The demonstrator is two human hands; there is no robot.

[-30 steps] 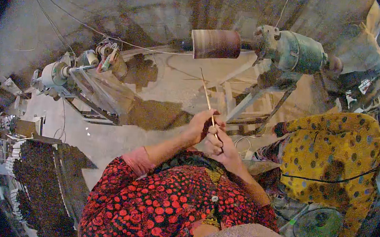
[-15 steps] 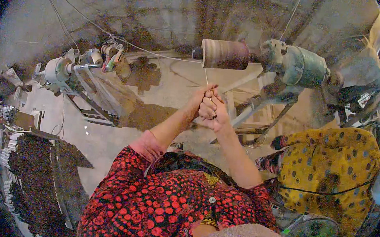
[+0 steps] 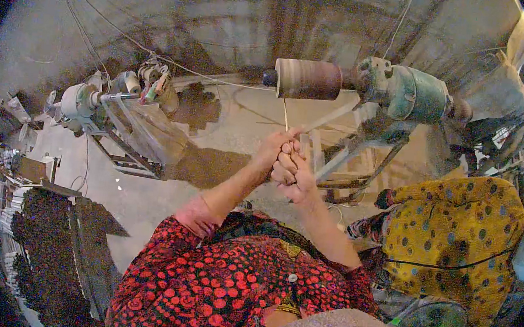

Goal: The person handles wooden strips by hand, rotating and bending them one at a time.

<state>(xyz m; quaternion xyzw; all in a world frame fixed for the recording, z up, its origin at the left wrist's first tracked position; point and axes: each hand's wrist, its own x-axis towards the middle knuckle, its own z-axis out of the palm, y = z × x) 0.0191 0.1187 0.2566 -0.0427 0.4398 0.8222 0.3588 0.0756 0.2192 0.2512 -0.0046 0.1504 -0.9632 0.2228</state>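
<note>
Both hands are together in front of my chest, fingers closed round a thin, light stick [image 3: 287,115]. My left hand [image 3: 270,152] is on the left side of the grip, and my right hand [image 3: 294,174] presses against it with curled fingers. The stick points up and away from me, its far end at the lower edge of a brown and tan drum [image 3: 308,80]. Whether the tip touches the drum I cannot tell. The drum sits on the shaft of a green motor [image 3: 415,94]. The stick's near end is hidden in my hands.
A second motor [image 3: 80,102] on a metal stand is at the left. Dark rods [image 3: 52,250] lie stacked at the lower left. At the right, a person in yellow spotted clothing [image 3: 457,233] is close by, with a round green fan-like object [image 3: 432,324] below. Cables hang overhead.
Both hands have moved forward from my body, carrying the stick's far end to the drum. Over the last half second they have come slightly back down. The view has shifted a little.
</note>
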